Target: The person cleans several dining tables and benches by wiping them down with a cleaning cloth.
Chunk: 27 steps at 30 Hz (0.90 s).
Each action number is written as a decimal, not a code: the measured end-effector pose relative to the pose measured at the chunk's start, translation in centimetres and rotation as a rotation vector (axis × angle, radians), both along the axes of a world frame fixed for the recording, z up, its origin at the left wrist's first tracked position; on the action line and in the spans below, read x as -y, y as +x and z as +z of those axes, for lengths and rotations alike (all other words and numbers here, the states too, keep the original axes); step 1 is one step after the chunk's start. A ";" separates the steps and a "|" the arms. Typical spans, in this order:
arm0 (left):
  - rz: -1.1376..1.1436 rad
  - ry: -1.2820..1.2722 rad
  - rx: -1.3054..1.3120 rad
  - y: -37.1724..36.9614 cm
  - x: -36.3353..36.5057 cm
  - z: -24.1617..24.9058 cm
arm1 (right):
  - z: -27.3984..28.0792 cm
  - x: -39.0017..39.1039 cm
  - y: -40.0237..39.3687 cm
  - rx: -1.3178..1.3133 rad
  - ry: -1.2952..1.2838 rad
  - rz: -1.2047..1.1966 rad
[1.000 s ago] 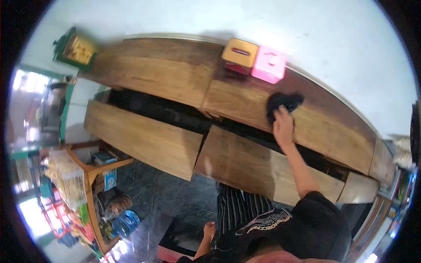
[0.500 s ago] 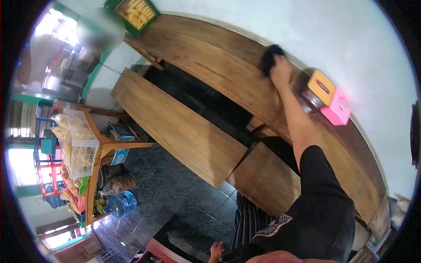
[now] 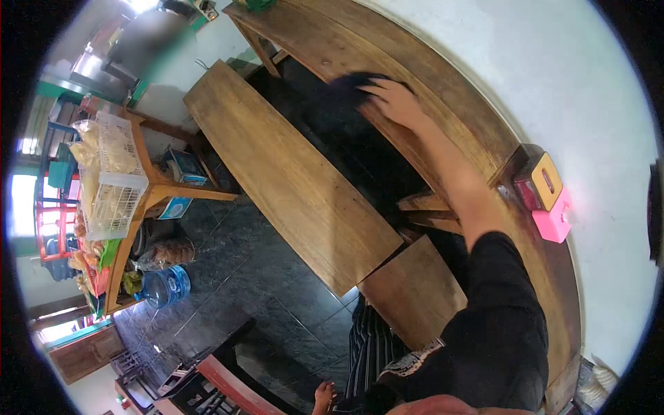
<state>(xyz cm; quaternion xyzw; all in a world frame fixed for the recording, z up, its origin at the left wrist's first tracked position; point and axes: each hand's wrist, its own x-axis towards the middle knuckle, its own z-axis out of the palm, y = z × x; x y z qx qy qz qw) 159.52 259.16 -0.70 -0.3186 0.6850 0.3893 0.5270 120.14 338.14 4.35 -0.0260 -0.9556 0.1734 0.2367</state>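
A black cloth [image 3: 353, 86] lies bunched at the front edge of the long wooden table [image 3: 443, 76]. My right hand [image 3: 394, 102] presses on it and holds it, with the arm stretched out over the table. The cloth partly hangs over the edge and is blurred. Low in the view, my left hand [image 3: 323, 395] hangs beside my body with its fingers loosely apart and nothing visible in it.
A wooden bench [image 3: 290, 180] and a shorter wooden surface [image 3: 416, 290] stand alongside. On the table by the wall are a tissue box [image 3: 539, 181] and a pink box [image 3: 552, 218]. At left are a snack rack [image 3: 117, 173] and a blue water bottle [image 3: 166, 286].
My right hand and the black cloth have moved from near the wall to the table's front edge, towards the left. The view has shifted; the green crate is now mostly out of frame.
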 end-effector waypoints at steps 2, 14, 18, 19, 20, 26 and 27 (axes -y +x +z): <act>0.008 0.008 0.001 1.4 1.3 -0.1 | 1.5 -2.5 6.7 0.001 -0.029 -0.177; -0.037 -0.011 -0.211 25.7 7.5 -4.8 | -3.0 9.9 25.7 0.130 0.242 -0.197; -0.139 -0.297 -0.307 28.8 2.9 2.0 | -7.1 18.1 31.2 0.499 -0.070 0.009; -0.024 -0.285 -0.328 30.3 2.5 2.6 | -8.1 21.2 32.5 0.492 -0.191 -0.048; 0.043 -0.319 -0.295 32.3 2.7 3.3 | -8.7 25.1 34.5 0.492 -0.282 -0.200; 0.623 -0.273 -0.084 42.1 4.2 4.7 | -8.1 47.6 36.2 0.872 -0.969 0.150; 0.631 -0.290 -0.147 44.0 4.4 3.3 | -7.7 50.9 35.3 0.994 -0.870 0.316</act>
